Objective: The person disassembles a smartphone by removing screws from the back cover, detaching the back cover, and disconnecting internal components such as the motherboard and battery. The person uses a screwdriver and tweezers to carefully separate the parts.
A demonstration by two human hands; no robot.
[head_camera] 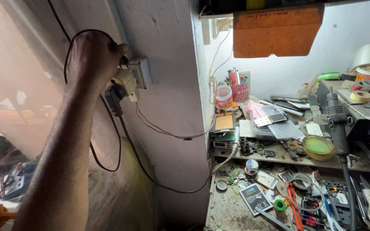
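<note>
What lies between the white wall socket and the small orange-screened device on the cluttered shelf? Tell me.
In the head view, between the white wall socket and the orange-screened device, bare plaster wall crossed by a thin red wire.

Black plug [114, 95], cream socket [138, 73], orange board [276, 31]

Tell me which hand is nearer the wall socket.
Left. The left hand is at the wall socket, gripping the plug there. The right hand is out of view.

Cream plug adapter [125, 82] in wall socket [141, 72], black cord [115, 99] hanging
</note>
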